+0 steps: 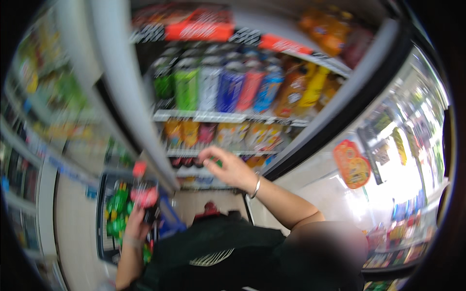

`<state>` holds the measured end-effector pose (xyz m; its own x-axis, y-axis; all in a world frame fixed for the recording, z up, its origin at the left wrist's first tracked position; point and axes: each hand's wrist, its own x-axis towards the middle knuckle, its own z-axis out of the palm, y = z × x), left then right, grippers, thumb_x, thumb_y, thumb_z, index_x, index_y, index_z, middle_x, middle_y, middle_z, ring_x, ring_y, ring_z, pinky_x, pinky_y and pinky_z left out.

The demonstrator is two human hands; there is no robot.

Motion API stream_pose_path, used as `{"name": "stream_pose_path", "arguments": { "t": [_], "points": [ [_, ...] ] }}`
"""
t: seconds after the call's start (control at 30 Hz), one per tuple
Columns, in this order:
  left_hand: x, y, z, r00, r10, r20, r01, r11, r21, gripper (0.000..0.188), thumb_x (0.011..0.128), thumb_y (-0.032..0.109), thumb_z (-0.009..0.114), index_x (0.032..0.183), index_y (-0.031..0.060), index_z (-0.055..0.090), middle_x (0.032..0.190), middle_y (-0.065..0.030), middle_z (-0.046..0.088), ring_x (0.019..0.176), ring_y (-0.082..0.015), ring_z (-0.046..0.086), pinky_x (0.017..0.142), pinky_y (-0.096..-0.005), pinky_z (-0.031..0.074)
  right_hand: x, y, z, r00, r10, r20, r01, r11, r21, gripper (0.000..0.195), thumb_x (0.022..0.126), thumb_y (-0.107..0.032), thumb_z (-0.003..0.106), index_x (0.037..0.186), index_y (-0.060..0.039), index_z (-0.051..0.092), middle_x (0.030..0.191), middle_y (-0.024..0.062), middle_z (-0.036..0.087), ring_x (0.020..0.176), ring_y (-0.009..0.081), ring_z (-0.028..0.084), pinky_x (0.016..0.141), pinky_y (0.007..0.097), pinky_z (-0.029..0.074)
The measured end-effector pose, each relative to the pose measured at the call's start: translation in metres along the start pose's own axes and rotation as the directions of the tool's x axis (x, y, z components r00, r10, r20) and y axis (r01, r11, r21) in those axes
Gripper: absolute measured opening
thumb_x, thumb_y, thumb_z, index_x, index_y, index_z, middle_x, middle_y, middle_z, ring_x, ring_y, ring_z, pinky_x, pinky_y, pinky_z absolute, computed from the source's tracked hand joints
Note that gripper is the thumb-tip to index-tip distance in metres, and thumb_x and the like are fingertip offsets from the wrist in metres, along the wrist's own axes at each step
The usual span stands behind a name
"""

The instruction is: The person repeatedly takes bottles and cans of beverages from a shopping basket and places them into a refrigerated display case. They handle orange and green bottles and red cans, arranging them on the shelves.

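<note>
My left hand (135, 224) is closed around the lower part of a plastic drink bottle (143, 194) with a red cap and a red label. The bottle is held upright over a dark crate (100, 218). Inside the crate lie several green bottles (117, 218), blurred by motion. My right hand (228, 169), a bangle on its wrist, is raised before the lower shelves of a drinks cooler. Its thumb and fingers are apart, and nothing shows in its grasp. Dark bottles with red caps (184, 162) stand on the shelf behind its fingertips.
Bottles in several colours (231, 85) fill the upper cooler shelf (218, 116); orange drinks (182, 132) stand below. An open glass door (316, 196) with a red sticker (352, 163) is on the right. The cooler frame (120, 69) rises at left. Something blue (170, 218) stands beside the crate.
</note>
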<state>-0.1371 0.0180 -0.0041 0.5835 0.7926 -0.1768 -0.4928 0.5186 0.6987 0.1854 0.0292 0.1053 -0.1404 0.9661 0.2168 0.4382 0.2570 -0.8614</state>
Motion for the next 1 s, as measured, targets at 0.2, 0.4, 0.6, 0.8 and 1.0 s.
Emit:
{"name": "stream_pose_path", "arguments": {
  "t": [0.2, 0.4, 0.6, 0.8, 1.0],
  "points": [
    [0.070, -0.001, 0.087, 0.961, 0.075, 0.266, -0.078, 0.997, -0.001, 0.052, 0.085, 0.017, 0.057, 0.131, 0.0073, 0.034, 0.115, -0.0073, 0.052, 0.097, -0.0179, 0.055, 0.074, -0.0350, 0.049, -0.011, 0.004, 0.029, 0.977, 0.069, 0.201, -0.131, 0.940, 0.316, 0.045, 0.091, -0.020, 0.052, 0.126, 0.0000, 0.034, 0.113, 0.0113, 0.050, 0.105, 0.0165, 0.049, 0.090, 0.0295, 0.040],
    [0.087, -0.006, 0.103, 0.974, 0.063, 0.219, -0.064, 0.998, -0.003, 0.063, 0.084, 0.016, 0.060, 0.136, 0.0143, 0.024, 0.121, -0.0044, 0.047, 0.097, -0.0170, 0.056, 0.069, -0.0353, 0.051, -0.019, 0.010, 0.024, 0.986, 0.127, 0.110, -0.162, 0.895, 0.416, 0.044, 0.092, -0.021, 0.051, 0.127, -0.0006, 0.034, 0.112, 0.0085, 0.052, 0.102, 0.0133, 0.049, 0.086, 0.0273, 0.040],
    [0.095, -0.017, 0.111, 0.978, 0.052, 0.203, -0.050, 0.999, -0.015, 0.063, 0.077, 0.007, 0.066, 0.129, 0.0111, 0.031, 0.117, -0.0040, 0.048, 0.103, -0.0162, 0.052, 0.082, -0.0323, 0.047, -0.030, 0.010, 0.018, 0.980, 0.190, 0.062, -0.198, 0.883, 0.426, 0.047, 0.090, -0.023, 0.053, 0.125, 0.0017, 0.033, 0.111, 0.0133, 0.052, 0.102, 0.0167, 0.050, 0.090, 0.0294, 0.040],
    [0.106, -0.043, 0.122, 0.959, 0.262, 0.111, -0.284, 0.916, 0.284, 0.065, 0.072, 0.000, 0.069, 0.123, 0.0090, 0.031, 0.116, -0.0056, 0.045, 0.107, -0.0154, 0.047, 0.089, -0.0295, 0.043, -0.033, 0.021, 0.019, 0.968, 0.236, -0.079, -0.174, 0.869, 0.462, 0.057, 0.089, -0.025, 0.056, 0.131, 0.0009, 0.028, 0.112, 0.0156, 0.047, 0.101, 0.0182, 0.050, 0.086, 0.0295, 0.041],
    [0.114, -0.068, 0.115, 0.932, 0.349, 0.099, -0.350, 0.791, 0.502, 0.063, 0.072, -0.002, 0.068, 0.121, 0.0078, 0.028, 0.115, -0.0076, 0.042, 0.106, -0.0154, 0.047, 0.088, -0.0287, 0.043, -0.034, 0.048, 0.028, 0.963, 0.228, -0.143, -0.141, 0.880, 0.453, 0.065, 0.085, -0.028, 0.062, 0.132, 0.0006, 0.026, 0.101, 0.0132, 0.051, 0.092, 0.0169, 0.052, 0.078, 0.0278, 0.045]
  ]
}}
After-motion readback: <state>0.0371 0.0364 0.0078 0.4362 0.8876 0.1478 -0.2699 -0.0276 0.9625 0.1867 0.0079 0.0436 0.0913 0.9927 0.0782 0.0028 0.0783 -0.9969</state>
